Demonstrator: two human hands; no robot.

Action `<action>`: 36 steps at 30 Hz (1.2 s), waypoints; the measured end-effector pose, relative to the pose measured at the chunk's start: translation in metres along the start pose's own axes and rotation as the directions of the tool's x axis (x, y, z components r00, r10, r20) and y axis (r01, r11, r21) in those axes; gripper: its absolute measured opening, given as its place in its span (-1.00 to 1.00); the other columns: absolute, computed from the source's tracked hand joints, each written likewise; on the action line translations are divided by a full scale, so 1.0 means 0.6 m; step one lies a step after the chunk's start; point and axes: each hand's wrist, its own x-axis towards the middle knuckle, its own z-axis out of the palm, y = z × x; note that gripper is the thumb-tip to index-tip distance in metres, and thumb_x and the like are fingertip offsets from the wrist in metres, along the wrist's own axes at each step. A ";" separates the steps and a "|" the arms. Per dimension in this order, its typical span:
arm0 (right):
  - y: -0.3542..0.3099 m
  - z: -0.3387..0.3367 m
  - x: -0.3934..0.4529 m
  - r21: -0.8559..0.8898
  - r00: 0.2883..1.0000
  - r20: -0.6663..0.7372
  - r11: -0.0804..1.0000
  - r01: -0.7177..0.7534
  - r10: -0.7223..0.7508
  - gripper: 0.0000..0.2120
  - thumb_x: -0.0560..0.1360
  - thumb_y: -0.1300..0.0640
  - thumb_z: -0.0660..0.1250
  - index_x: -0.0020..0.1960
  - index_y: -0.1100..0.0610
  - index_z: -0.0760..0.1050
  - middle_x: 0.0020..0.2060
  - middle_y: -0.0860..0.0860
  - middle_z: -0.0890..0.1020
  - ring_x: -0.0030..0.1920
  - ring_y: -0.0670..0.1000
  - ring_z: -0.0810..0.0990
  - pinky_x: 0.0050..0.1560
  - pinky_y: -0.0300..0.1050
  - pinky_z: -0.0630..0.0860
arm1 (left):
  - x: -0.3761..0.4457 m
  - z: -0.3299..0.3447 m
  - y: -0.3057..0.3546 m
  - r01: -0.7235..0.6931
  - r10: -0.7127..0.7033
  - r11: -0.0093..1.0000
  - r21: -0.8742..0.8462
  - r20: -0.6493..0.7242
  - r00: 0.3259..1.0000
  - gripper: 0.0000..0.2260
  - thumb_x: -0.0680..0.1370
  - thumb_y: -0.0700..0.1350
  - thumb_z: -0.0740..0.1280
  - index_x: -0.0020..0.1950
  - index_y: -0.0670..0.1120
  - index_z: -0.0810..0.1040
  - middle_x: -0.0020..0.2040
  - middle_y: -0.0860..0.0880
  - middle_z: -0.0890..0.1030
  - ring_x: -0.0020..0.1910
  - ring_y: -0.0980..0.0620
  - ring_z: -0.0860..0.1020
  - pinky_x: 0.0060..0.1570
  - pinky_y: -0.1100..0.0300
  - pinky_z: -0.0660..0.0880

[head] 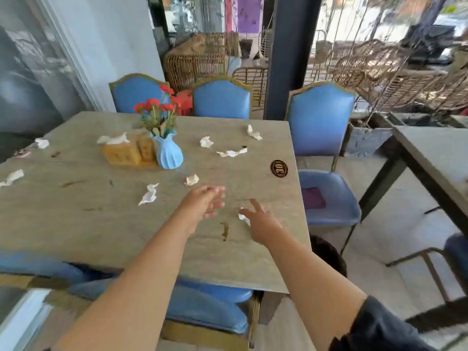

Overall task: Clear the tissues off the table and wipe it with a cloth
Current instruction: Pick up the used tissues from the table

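Several crumpled white tissues lie scattered on the grey table (83, 214). One tissue (149, 194) lies left of my hands, another tissue (191, 179) just beyond my left hand, and a long tissue (232, 152) farther back. My left hand (206, 202) hovers over the table with fingers apart and nothing in it. My right hand (259, 222) pinches a small white tissue (243, 217) between thumb and fingers, with the index finger stretched out. No cloth is in view.
A blue vase (168, 154) with red flowers and a wooden tissue box (122, 153) stand mid-table. A dark round badge (278, 168) sits near the right edge. Brown smears (225, 230) mark the top. Blue chairs (221, 97) ring the table; a second table (435, 158) stands right.
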 end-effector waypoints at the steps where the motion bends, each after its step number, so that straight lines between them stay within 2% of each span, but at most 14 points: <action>1: 0.000 0.007 0.015 -0.060 0.999 0.042 0.998 0.019 -0.017 -0.31 0.51 0.41 0.13 0.49 -0.17 0.16 0.55 -0.06 -0.12 0.41 0.26 0.24 0.17 0.08 0.47 | 0.013 0.001 -0.005 0.029 -0.029 1.000 -0.006 -0.002 1.000 -0.84 0.62 -0.11 0.21 0.00 0.01 0.59 -0.04 0.01 0.63 -0.11 0.06 0.60 0.00 0.13 0.49; 4: 0.003 0.033 0.057 -0.151 0.994 0.111 0.988 0.032 -0.015 -0.22 0.49 0.48 0.11 0.53 -0.16 0.08 0.54 -0.09 -0.18 0.44 0.22 0.18 0.17 0.07 0.52 | 0.053 -0.003 -0.026 0.126 -0.126 0.992 -0.015 -0.016 0.992 -0.84 0.62 -0.10 0.21 0.02 0.01 0.60 0.01 -0.01 0.63 -0.08 0.04 0.61 0.16 0.03 0.47; 7: 0.008 0.065 0.094 -0.193 0.994 0.101 0.979 0.069 -0.050 -0.40 0.53 0.40 0.14 0.50 0.00 0.20 0.52 0.01 0.05 0.36 0.21 0.29 0.18 0.04 0.49 | 0.080 -0.011 -0.037 0.178 -0.179 0.984 -0.020 -0.023 0.984 -0.84 0.62 -0.09 0.22 0.01 0.03 0.60 0.02 0.00 0.64 -0.09 0.05 0.61 0.15 0.04 0.48; 10: 0.011 0.078 0.110 0.004 0.997 -0.007 0.997 -0.075 0.075 -0.70 0.56 0.29 0.15 0.26 0.17 0.47 0.28 0.16 0.43 0.23 0.20 0.43 0.12 -0.01 0.44 | 0.103 -0.022 -0.047 0.203 -0.205 0.978 -0.054 -0.024 0.979 -0.86 0.61 -0.08 0.24 0.01 0.03 0.60 0.01 0.01 0.65 -0.09 0.06 0.62 0.12 0.06 0.49; 12: 0.003 0.072 0.119 0.179 0.982 -0.027 0.967 -0.179 0.186 -0.73 0.53 0.33 0.17 0.17 0.21 0.52 0.17 0.16 0.53 0.14 0.17 0.52 0.03 -0.08 0.45 | 0.114 -0.029 -0.050 0.220 -0.222 0.974 -0.059 -0.025 0.975 -0.87 0.60 -0.07 0.26 0.03 0.03 0.60 0.02 0.01 0.65 -0.08 0.05 0.62 0.10 0.06 0.51; 15: -0.042 0.040 0.128 0.507 0.972 -0.069 0.847 -0.159 0.224 -0.72 0.49 0.39 0.24 0.11 0.20 0.61 0.09 0.09 0.61 0.08 0.09 0.60 0.01 -0.17 0.48 | 0.133 -0.041 -0.056 0.214 -0.222 0.972 -0.093 -0.080 0.972 -0.87 0.60 -0.10 0.25 0.08 0.01 0.58 0.05 0.04 0.57 -0.06 0.03 0.58 -0.01 0.07 0.54; 18: -0.116 0.008 0.143 0.802 0.967 -0.110 0.596 -0.052 0.232 -0.78 0.51 0.26 0.33 0.12 0.12 0.62 0.00 -0.01 0.63 0.00 -0.06 0.59 -0.07 -0.29 0.45 | 0.155 -0.065 -0.056 0.234 -0.251 0.967 -0.098 -0.223 0.942 -0.92 0.61 -0.05 0.23 0.08 0.07 0.48 0.11 0.03 0.48 0.01 0.03 0.51 0.06 -0.02 0.57; 20: -0.166 0.000 0.161 0.895 0.975 -0.100 0.445 0.002 0.197 -0.79 0.51 0.24 0.34 0.11 0.09 0.62 -0.07 -0.10 0.63 -0.05 -0.14 0.58 -0.12 -0.42 0.43 | 0.174 -0.092 -0.049 0.258 -0.297 0.950 -0.178 -0.251 0.921 -0.91 0.61 0.00 0.20 0.06 0.04 0.46 0.12 -0.03 0.50 0.03 0.01 0.55 -0.01 0.01 0.60; 23: -0.230 0.004 0.197 0.927 0.981 -0.089 0.374 0.018 0.172 -0.81 0.47 0.29 0.33 -0.03 0.03 0.58 -0.13 -0.08 0.68 -0.06 -0.11 0.63 -0.01 -0.28 0.52 | 0.207 -0.147 -0.041 0.190 -0.268 0.902 -0.388 -0.158 0.950 -0.79 0.64 -0.04 0.17 0.05 -0.13 0.53 -0.17 -0.08 0.59 -0.33 0.10 0.61 -0.31 0.21 0.57; 26: -0.273 0.019 0.238 0.944 0.978 -0.083 0.330 0.016 0.191 -0.75 0.46 0.42 0.22 -0.13 0.06 0.43 -0.10 0.05 0.68 -0.06 -0.02 0.66 0.07 -0.12 0.57 | 0.245 -0.206 -0.048 0.167 -0.259 0.913 -0.373 -0.212 0.942 -0.88 0.59 -0.15 0.26 0.06 -0.11 0.55 -0.14 -0.05 0.61 -0.23 0.08 0.58 -0.20 0.25 0.53; 28: -0.290 0.024 0.269 0.911 0.961 -0.128 0.413 0.015 0.247 -0.71 0.46 0.43 0.13 -0.13 0.04 0.41 -0.10 0.01 0.68 -0.07 0.02 0.64 0.02 -0.11 0.56 | 0.275 -0.242 -0.055 0.176 -0.268 0.929 -0.325 -0.266 0.926 -0.88 0.55 -0.21 0.29 0.06 -0.13 0.56 -0.19 -0.02 0.59 -0.25 0.07 0.51 -0.17 0.22 0.48; 30: -0.297 0.027 0.306 0.803 0.926 -0.211 0.595 -0.019 0.314 -0.68 0.44 0.42 0.11 -0.04 0.07 0.49 -0.05 -0.02 0.64 0.00 0.07 0.58 -0.01 -0.14 0.47 | 0.303 -0.274 -0.058 0.162 -0.244 0.944 -0.289 -0.275 0.930 -0.87 0.53 -0.29 0.28 0.02 -0.16 0.59 -0.23 -0.05 0.58 -0.23 0.01 0.50 -0.13 0.15 0.46; 33: -0.296 0.034 0.362 0.511 0.913 -0.280 0.851 -0.118 0.295 -0.54 0.44 0.43 0.13 0.22 0.08 0.52 0.27 0.06 0.49 0.25 0.16 0.40 0.15 -0.16 0.28 | 0.326 -0.308 -0.060 0.140 -0.225 0.932 -0.335 -0.229 0.947 -0.75 0.51 -0.44 0.21 -0.13 -0.12 0.53 -0.17 -0.11 0.59 -0.13 -0.05 0.55 0.05 0.05 0.51; 36: -0.292 0.047 0.402 0.326 0.949 -0.189 0.928 -0.181 0.252 -0.48 0.52 0.38 0.15 0.38 -0.03 0.42 0.47 0.01 0.28 0.41 0.17 0.21 0.35 -0.09 0.21 | 0.336 -0.332 -0.063 0.130 -0.215 0.922 -0.365 -0.205 0.955 -0.66 0.50 -0.51 0.10 -0.07 -0.13 0.54 -0.10 -0.13 0.59 -0.15 -0.04 0.61 -0.20 0.20 0.55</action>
